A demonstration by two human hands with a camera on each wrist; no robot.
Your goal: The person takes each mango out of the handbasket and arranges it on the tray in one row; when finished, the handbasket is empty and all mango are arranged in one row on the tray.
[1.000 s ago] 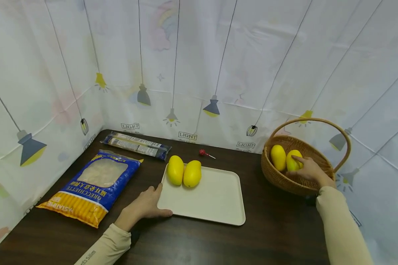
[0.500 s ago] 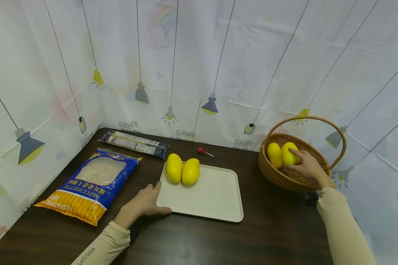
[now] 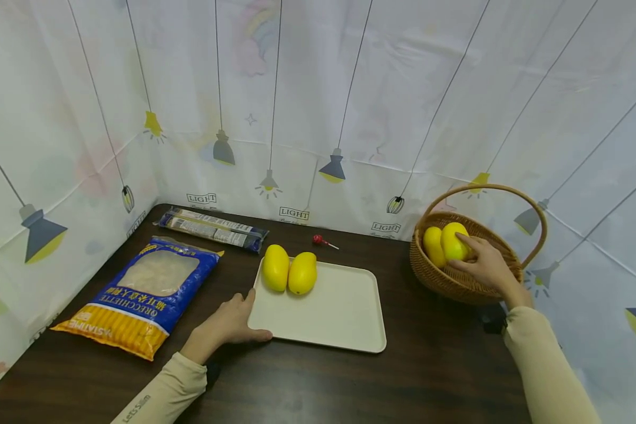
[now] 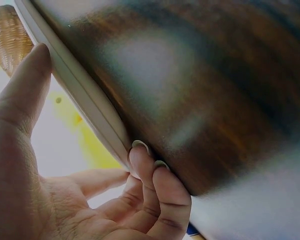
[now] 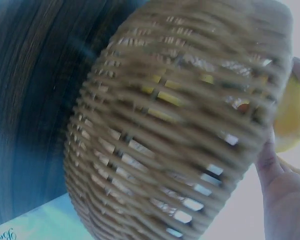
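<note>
The mango (image 3: 454, 240) in my right hand (image 3: 484, 262) was bright yellow, smooth and fat, like a big egg. It had a shiny skin, and the yellow looked a bit green on the side by my fingers. It was inside the brown woven basket (image 3: 445, 287), and I gripped it with my thumb on the near side and my fingers on the far side. My hand hid part of it. Another mango (image 3: 433, 246) was just to its left in the basket, yellow too, and the one I held covered some of it. I could not tell if the two touched.

My left hand (image 3: 228, 321) held the corner of the cream tray (image 3: 344, 324), with my thumb at the front edge and my fingers by the left side. Two more yellow mangoes (image 3: 275, 268) lay side by side at the back left of the tray.

Behind the tray was a red lollipop (image 3: 320, 240) on a white stick. A long packet (image 3: 212, 228) lay at the back left of the dark brown table (image 3: 318, 383), and nearer me was a blue and yellow pasta bag (image 3: 138, 294) that said ORECCHIETTE. Behind everything hung a white cloth (image 3: 403, 88) with lamps on it.
</note>
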